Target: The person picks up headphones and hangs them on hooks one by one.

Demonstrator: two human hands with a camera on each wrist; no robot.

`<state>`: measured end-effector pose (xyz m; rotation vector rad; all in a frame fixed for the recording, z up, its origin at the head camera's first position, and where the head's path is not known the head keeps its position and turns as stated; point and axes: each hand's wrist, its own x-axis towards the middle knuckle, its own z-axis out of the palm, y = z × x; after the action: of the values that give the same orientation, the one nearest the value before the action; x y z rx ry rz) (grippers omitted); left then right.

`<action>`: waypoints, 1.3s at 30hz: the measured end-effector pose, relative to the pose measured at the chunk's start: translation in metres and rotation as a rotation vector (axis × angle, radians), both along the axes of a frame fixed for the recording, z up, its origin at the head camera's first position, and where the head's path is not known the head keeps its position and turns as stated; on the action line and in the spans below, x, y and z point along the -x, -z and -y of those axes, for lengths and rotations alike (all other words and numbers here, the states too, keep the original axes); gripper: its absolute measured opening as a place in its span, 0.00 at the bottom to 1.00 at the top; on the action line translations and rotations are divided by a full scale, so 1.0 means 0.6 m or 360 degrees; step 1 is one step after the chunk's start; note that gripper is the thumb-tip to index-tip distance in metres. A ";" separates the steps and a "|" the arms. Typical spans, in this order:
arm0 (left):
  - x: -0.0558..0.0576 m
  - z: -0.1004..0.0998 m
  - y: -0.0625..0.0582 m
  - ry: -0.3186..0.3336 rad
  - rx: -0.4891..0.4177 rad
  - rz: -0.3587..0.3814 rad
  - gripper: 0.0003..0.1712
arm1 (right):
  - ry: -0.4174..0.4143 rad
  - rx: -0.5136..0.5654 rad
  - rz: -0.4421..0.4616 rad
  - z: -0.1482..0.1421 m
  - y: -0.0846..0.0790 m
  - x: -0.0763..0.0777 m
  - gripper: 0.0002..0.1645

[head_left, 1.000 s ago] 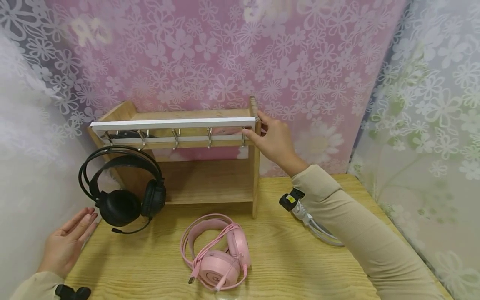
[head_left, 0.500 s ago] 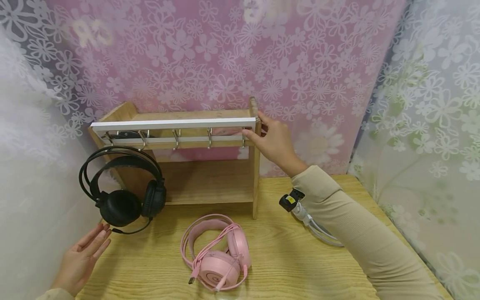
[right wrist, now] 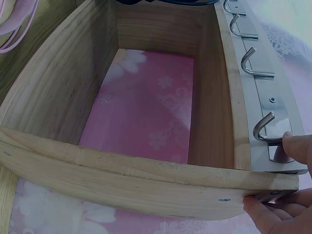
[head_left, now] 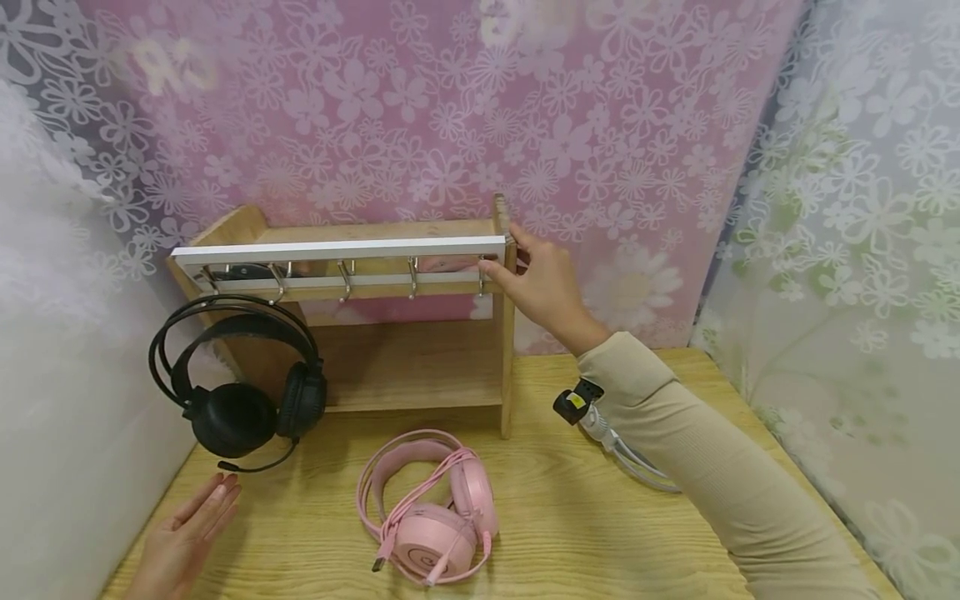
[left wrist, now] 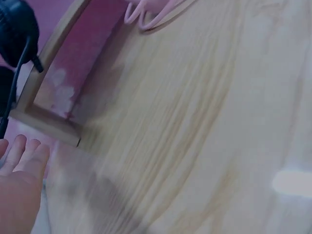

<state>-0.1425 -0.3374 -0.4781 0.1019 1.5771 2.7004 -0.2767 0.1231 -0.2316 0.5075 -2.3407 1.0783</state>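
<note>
A black headset (head_left: 234, 417) hangs by its headband from the left end of a metal hook rail (head_left: 337, 247), its microphone boom at the bottom. The rail runs along the upper front of a wooden shelf (head_left: 405, 354). My right hand (head_left: 551, 287) grips the shelf's upper right corner, thumb on the rail by the last hook, fingers against the outer side panel. Just below the headset's microphone, my left hand (head_left: 183, 533) is held with fingers extended, holding nothing. In the left wrist view its fingertips lie near the shelf's foot.
A pink headset (head_left: 435, 533) with its cable bundled lies on the wood-grain table (head_left: 600, 533) before the shelf. White cables (head_left: 637, 462) lie under the right forearm. A pink floral wall (head_left: 420, 108) stands behind; pale walls flank the table on both sides.
My left hand has moved down and to the right, from beside the headset's ear cup to under its microphone. My right hand keeps its hold on the shelf corner.
</note>
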 end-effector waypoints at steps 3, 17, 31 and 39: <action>-0.002 -0.016 0.004 0.0003 0.0112 0.0103 0.21 | 0.0001 -0.0008 0.0003 0.000 0.001 0.000 0.42; 0.001 -0.131 0.013 -0.0093 0.0598 0.0551 0.39 | 0.0027 -0.0034 -0.0013 -0.001 0.001 0.001 0.43; 0.002 -0.197 0.031 0.0113 0.0611 0.0528 0.39 | 0.0008 -0.0002 0.0005 -0.001 0.004 0.003 0.43; 0.005 -0.224 0.047 0.0087 0.0629 0.0523 0.36 | 0.0020 -0.0021 -0.0005 0.000 0.004 0.003 0.43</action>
<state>-0.1457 -0.2029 -0.5065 -0.2820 1.9136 2.1677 -0.2786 0.1230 -0.2339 0.4983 -2.3469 1.0560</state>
